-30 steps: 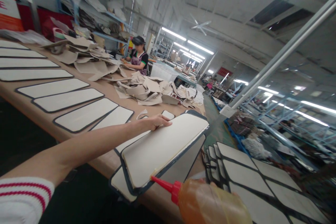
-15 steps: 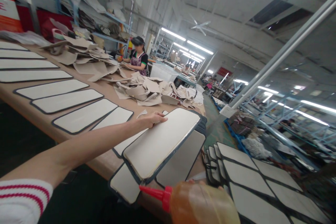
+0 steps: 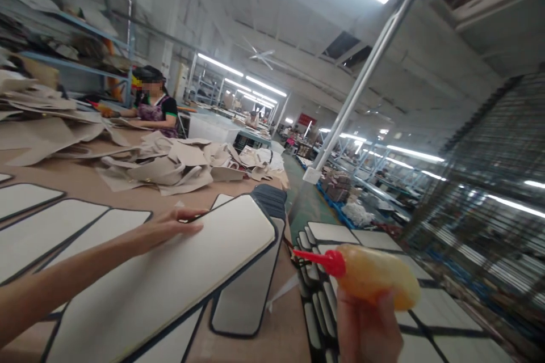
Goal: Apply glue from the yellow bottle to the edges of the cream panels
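My left hand [image 3: 172,228] grips the far long edge of a white rounded panel with a dark rim [image 3: 170,278], thumb on its face and fingers underneath. The panel is tilted over the table, and a yellowish line runs along its near edge. In my right hand [image 3: 368,323] is a squeeze bottle of amber glue [image 3: 378,275] with a red nozzle, lying almost level and pointing left. Its tip is apart from the panel. Beneath the held panel, another dark-rimmed panel [image 3: 247,300] lies on the table, near a stack of dark pieces [image 3: 270,201].
More panels [image 3: 46,232] lie in a row on the brown table [image 3: 293,317] at left. Cut beige pieces [image 3: 166,161] are heaped behind. Stacked panels [image 3: 443,309] stand at right. A co-worker [image 3: 155,105] sits beyond the heap; a metal pole [image 3: 361,91] rises beyond the table.
The view has swung to the right. The held panel now appears larger and closer. My right hand has moved the bottle up and away from the panel's near corner, with the nozzle still pointing left.
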Demonstrator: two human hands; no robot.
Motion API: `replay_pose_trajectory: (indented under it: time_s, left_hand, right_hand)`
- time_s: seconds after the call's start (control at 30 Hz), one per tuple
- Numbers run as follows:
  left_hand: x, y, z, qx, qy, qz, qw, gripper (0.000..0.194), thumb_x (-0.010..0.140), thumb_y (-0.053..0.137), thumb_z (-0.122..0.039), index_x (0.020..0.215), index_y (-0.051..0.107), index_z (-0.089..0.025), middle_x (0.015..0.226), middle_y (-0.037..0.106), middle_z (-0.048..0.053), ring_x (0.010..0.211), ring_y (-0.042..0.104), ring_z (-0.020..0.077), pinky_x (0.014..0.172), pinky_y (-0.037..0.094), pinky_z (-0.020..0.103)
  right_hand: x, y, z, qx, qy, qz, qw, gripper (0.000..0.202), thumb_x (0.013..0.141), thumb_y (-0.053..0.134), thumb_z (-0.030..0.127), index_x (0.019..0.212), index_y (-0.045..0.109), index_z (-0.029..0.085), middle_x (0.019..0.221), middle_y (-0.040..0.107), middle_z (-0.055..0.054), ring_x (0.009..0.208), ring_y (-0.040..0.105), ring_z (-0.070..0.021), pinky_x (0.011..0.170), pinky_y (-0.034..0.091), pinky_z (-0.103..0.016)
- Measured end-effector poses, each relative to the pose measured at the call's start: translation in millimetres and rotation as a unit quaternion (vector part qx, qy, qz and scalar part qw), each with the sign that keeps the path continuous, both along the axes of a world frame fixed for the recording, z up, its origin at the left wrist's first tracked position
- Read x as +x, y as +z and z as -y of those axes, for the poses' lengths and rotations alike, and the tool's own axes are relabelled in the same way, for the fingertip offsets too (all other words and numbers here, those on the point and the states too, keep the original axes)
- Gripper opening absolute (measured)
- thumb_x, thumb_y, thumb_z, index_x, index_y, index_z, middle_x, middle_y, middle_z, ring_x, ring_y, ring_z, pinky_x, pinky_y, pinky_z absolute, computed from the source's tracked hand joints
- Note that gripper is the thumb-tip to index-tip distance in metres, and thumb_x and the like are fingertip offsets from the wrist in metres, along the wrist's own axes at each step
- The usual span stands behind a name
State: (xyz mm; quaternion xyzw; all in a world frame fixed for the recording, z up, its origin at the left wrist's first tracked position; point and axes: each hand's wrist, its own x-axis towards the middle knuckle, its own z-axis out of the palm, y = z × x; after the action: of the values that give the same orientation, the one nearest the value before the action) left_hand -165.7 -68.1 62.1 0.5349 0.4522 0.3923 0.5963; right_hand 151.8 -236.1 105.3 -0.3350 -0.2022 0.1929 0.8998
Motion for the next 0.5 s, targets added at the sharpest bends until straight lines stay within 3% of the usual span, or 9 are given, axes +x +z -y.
replay_pose_trajectory:
  time_s: [0.07, 0.13, 0.3, 0.4, 0.5]
  left_hand:
    - [-2.4, 3.3, 8.1, 0.008, 0.010, -0.017, 1.000, 0.061, 0.045, 0.093, -0.049, 0.100, 0.082, -0.028, 0.095, 0.080, -0.001, 0.091, 0.071, 0.0267, 0.069, 0.054, 0.024]
    - [-4.0, 7.1, 14.6, 0.008, 0.005, -0.024, 1.000, 0.062, 0.042, 0.093, -0.049, 0.100, 0.082, -0.029, 0.095, 0.080, -0.001, 0.090, 0.071, 0.0266, 0.070, 0.054, 0.025]
    - [-6.8, 15.8, 23.0, 0.002, -0.010, -0.035, 0.999, 0.059, 0.043, 0.092, -0.048, 0.099, 0.082, -0.029, 0.094, 0.080, -0.001, 0.088, 0.070, 0.0263, 0.071, 0.054, 0.025]
    - [-6.5, 19.0, 25.8, 0.031, 0.001, -0.032, 0.999, 0.053, 0.041, 0.092, -0.049, 0.089, 0.084, -0.028, 0.104, 0.079, 0.000, 0.096, 0.069, 0.0288, 0.071, 0.054, 0.025]
    - [-5.1, 20.4, 27.8, 0.018, -0.005, -0.023, 1.000, 0.055, 0.039, 0.092, -0.053, 0.087, 0.084, -0.028, 0.100, 0.079, 0.000, 0.095, 0.070, 0.0292, 0.070, 0.054, 0.026]
  right_hand:
    - [-0.9, 12.2, -0.7, -0.001, -0.017, 0.008, 1.000, 0.039, 0.071, 0.079, 0.047, 0.105, 0.073, 0.028, 0.126, 0.070, -0.002, 0.138, 0.047, -0.0308, 0.121, 0.026, -0.058]
    - [-0.3, 16.2, -0.5, -0.011, -0.009, 0.036, 0.999, 0.050, 0.066, 0.081, 0.048, 0.109, 0.072, 0.026, 0.126, 0.069, -0.006, 0.135, 0.049, -0.0358, 0.117, 0.030, -0.065]
    - [6.8, 8.0, 1.5, -0.033, 0.021, 0.128, 0.991, 0.069, 0.070, 0.080, 0.050, 0.132, 0.060, 0.026, 0.125, 0.070, -0.012, 0.123, 0.061, -0.0386, 0.105, 0.044, -0.066]
    - [10.4, 3.5, 1.2, -0.029, 0.032, 0.156, 0.987, 0.075, 0.071, 0.080, 0.051, 0.138, 0.056, 0.025, 0.126, 0.069, -0.014, 0.120, 0.062, -0.0385, 0.102, 0.048, -0.063]
    - [12.1, 1.7, 2.2, -0.020, 0.032, 0.155, 0.987, 0.080, 0.069, 0.083, 0.046, 0.140, 0.053, 0.025, 0.126, 0.069, -0.015, 0.121, 0.062, -0.0380, 0.102, 0.050, -0.060]
